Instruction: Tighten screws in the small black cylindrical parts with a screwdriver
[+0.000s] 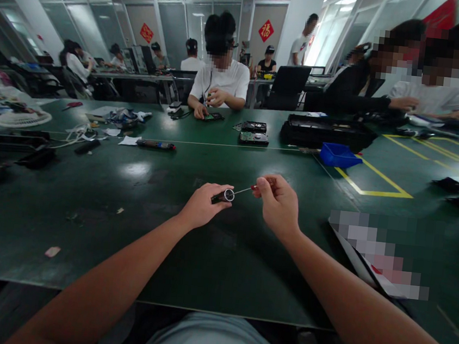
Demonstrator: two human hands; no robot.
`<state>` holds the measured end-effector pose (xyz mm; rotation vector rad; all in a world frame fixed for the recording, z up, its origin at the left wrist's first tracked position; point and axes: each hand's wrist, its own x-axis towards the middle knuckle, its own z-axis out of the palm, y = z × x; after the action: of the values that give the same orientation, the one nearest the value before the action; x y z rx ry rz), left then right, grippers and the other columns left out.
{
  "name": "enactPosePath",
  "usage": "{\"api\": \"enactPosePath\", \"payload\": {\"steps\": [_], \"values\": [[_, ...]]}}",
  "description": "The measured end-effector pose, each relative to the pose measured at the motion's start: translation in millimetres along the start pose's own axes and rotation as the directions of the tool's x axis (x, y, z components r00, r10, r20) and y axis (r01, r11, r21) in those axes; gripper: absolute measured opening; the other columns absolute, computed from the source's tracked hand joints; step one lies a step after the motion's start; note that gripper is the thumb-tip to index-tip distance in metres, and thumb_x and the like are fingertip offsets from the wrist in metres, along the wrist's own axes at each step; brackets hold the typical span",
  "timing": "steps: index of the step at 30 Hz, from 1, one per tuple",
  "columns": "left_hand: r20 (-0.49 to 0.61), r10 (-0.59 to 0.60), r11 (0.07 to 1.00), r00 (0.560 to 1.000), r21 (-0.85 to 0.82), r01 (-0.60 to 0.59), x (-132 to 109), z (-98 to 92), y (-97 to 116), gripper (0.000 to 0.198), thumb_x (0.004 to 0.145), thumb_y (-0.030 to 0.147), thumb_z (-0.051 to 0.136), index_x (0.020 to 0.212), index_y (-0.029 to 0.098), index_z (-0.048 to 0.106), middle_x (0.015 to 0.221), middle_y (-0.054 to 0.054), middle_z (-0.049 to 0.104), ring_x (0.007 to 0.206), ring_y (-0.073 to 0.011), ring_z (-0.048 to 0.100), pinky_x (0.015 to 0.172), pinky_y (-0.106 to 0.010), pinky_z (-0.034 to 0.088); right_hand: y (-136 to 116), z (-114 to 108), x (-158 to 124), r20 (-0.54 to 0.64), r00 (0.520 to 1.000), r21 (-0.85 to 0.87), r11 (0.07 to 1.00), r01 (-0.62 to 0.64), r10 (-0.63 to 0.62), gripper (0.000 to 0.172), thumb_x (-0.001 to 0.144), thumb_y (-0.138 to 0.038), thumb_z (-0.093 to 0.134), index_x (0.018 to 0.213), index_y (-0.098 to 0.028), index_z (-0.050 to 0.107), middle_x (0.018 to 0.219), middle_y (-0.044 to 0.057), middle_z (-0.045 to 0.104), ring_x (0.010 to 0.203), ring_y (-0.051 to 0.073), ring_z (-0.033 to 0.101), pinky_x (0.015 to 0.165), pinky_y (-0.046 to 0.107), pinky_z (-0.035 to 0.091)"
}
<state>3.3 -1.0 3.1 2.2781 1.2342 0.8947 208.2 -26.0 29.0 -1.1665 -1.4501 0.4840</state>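
My left hand grips a short dark cylinder between thumb and fingers. Its round, silver-rimmed end faces toward me and to the right; the exact kind cannot be made out. In my right hand is a thin screwdriver, pinched by its red handle, which the fingers partly cover. The metal shaft points left, and its tip meets or lies just in front of the cylinder's rimmed end; I cannot tell which. Both hands are held over the green table.
Farther back are two hard drives, a blue bin and a long black housing. A dark pen-like tool lies left. To the right rests a flat tablet-like object. Across the table a person handles a circuit board.
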Motion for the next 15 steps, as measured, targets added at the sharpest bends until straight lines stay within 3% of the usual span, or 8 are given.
{"api": "enactPosePath", "payload": {"steps": [15], "values": [[-0.032, -0.041, 0.998, 0.999, -0.053, 0.039, 0.4, -0.7, -0.2, 0.042, 0.084, 0.025, 0.072, 0.125, 0.025, 0.065, 0.116, -0.004, 0.07, 0.108, -0.0233, 0.062, 0.099, -0.042, 0.045, 2.3, -1.3, 1.4, 0.017, 1.0, -0.054, 0.998, -0.02, 0.021, 0.024, 0.096, -0.042, 0.053, 0.088, -0.021, 0.061, 0.069, 0.001, 0.066, 0.063, 0.016, 0.062, 0.062, 0.03, 0.046]]}}
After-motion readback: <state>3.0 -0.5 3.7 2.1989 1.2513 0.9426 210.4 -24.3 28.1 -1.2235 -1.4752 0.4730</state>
